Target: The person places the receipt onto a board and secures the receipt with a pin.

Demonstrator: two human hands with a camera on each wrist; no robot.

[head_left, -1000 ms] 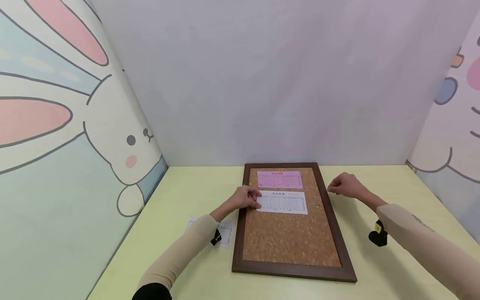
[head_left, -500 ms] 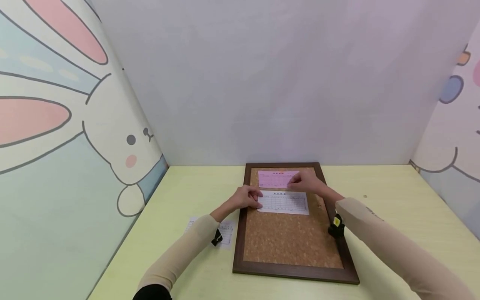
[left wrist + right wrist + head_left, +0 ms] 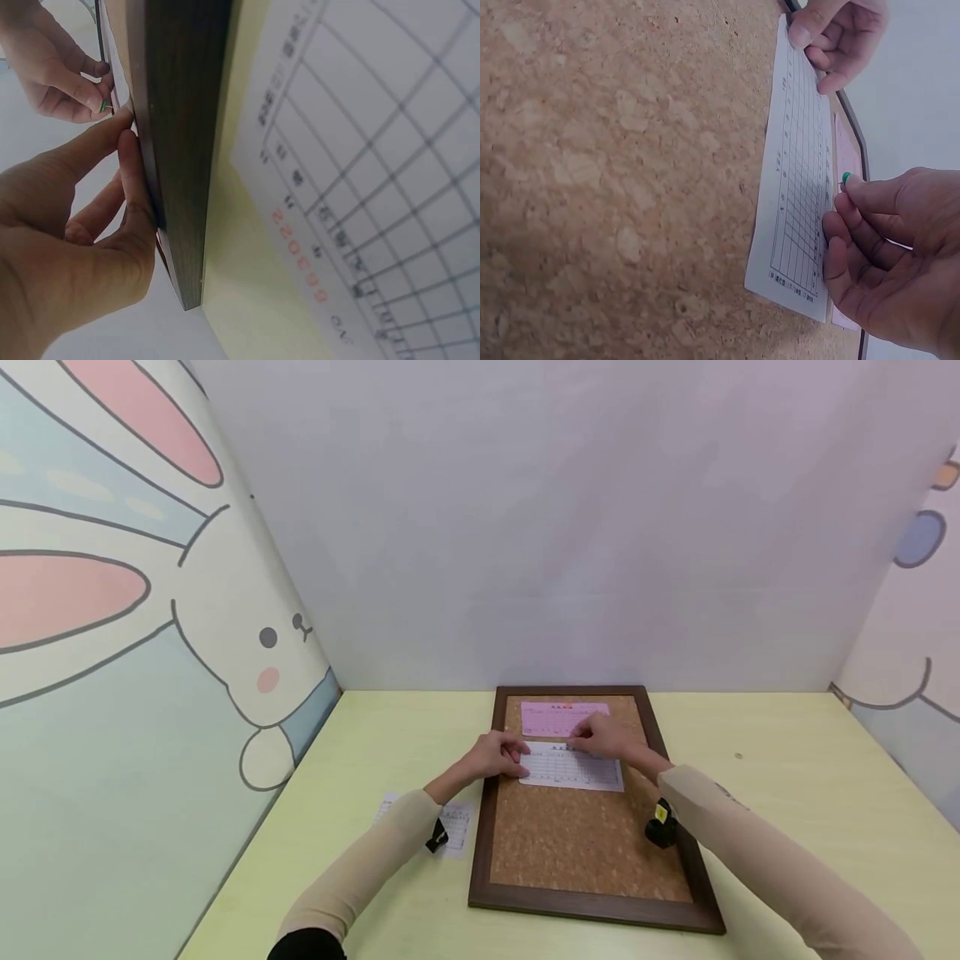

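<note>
A cork board [image 3: 585, 847] in a dark brown wooden frame lies on the table. On it lies a white printed form [image 3: 558, 770], just below a pink printed form [image 3: 553, 719]. My left hand [image 3: 493, 755] reaches over the frame's left side, its thumb and fingertips pressing the white form's left end. Between thumb and forefinger, my right hand [image 3: 606, 737] pinches a green-headed push pin [image 3: 846, 178], close over the white form's top edge near its middle. In the left wrist view the pin's metal point shows beside the green head.
Another white printed form [image 3: 455, 828] lies on the pale yellow table [image 3: 390, 727] left of the board, partly under my left forearm. A grey-white wall [image 3: 562, 527] stands behind the table. Side walls carry cartoon animal drawings, including a rabbit [image 3: 225, 660].
My right hand has come from the table right of the board, passed over the pink form, and reached the white form's top edge. My left hand stays in place on the white form.
</note>
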